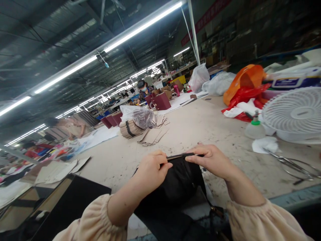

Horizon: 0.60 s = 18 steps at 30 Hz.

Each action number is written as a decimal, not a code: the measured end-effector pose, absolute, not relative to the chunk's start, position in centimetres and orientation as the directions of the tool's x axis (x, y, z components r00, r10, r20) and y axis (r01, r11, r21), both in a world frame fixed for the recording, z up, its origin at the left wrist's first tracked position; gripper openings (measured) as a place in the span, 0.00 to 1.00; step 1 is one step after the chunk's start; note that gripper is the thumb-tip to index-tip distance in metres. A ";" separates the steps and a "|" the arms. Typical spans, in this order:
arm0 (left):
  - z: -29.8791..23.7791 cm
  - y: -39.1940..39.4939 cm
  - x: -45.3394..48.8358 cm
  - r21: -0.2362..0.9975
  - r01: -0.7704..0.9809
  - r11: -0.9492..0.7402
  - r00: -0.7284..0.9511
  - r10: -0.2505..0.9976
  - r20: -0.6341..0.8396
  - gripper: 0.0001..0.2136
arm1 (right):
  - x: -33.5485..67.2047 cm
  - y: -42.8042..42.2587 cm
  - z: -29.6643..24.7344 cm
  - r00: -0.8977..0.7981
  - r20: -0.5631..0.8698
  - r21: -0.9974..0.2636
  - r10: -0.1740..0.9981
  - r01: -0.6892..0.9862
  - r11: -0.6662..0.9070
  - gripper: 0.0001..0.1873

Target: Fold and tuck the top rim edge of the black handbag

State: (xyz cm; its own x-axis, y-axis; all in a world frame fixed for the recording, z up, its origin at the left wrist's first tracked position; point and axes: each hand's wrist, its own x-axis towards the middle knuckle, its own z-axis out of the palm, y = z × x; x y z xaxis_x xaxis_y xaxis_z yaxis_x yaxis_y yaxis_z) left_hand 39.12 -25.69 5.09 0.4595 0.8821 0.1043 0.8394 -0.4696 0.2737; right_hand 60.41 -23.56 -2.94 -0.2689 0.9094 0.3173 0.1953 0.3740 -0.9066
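Observation:
A black bag (175, 182) lies at the front edge of the worktable, its top edge raised toward me. My left hand (152, 169) pinches that edge on the left side, thumb against fingers. On the right side of the same edge, my right hand (209, 159) grips it between thumb and fingers. A strip of the edge shows between the two hands. The lower part of the bag is dark, and its details are hard to make out. A strap with a small metal fitting (216, 211) hangs at its right.
Scissors (296, 164), a spray bottle (255, 129) and a white fan (298, 113) sit at right. Ahead lies a bundle of cardboard pieces (130, 129) under clear plastic. Black boxes (82, 197) stand at left. Other people work farther back.

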 end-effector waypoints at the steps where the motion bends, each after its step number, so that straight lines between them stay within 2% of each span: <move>1: 5.1 -25.6 39.1 0.278 0.839 -0.468 0.459 0.883 0.101 0.11 | 60.4 -23.6 -2.9 -0.261 0.329 -0.903 0.907 0.194 0.383 0.10; 9: 5.0 -24.5 39.0 0.294 0.857 -0.423 0.419 0.904 0.080 0.12 | 60.1 -23.5 -2.8 -0.231 0.418 -0.831 0.878 0.293 0.473 0.08; 18: 4.9 -24.1 38.7 0.321 0.852 -0.413 0.405 0.909 0.097 0.13 | 59.9 -23.2 -3.3 -0.215 0.429 -0.813 0.877 0.331 0.479 0.09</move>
